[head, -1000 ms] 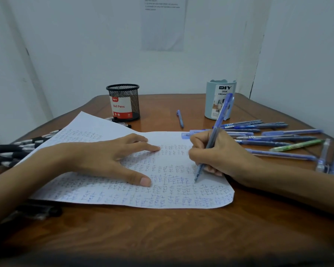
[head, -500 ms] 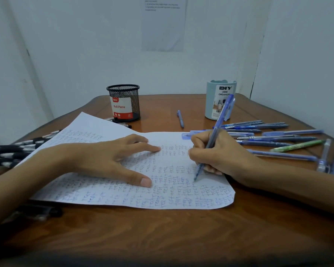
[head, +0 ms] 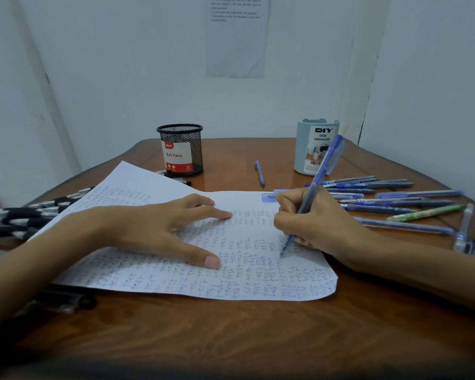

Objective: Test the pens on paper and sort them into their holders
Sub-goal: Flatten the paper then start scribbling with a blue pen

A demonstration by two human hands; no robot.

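I am looking down through the head camera at a brown wooden surface point(head: 231, 333). The right hand point(head: 318, 223) is gripping a blue pen point(head: 318, 182), its fingers curling round the barrel, and the pen's tip is touching a sheet of paper point(head: 258, 281) crowded with rows of small handwritten marks. The left hand point(head: 159, 229) is lying flat on the paper with fingers straight and thumb spread, holding nothing.

At the far side a black mesh holder point(head: 180, 149) labelled "Ball Pens" is standing to the left, and a pale blue holder point(head: 316, 146) labelled "Desk Organizer" is standing to the right. A lone blue pen point(head: 260, 173) is lying between them. A spread of blue pens point(head: 395, 207) is lying to the right of the paper, with one green pen point(head: 425, 213) among them. Black pens point(head: 25, 220) are lying along the left edge, partly under the paper. A printed sheet point(head: 236, 37) is hanging on the wall behind, its text too small to read.
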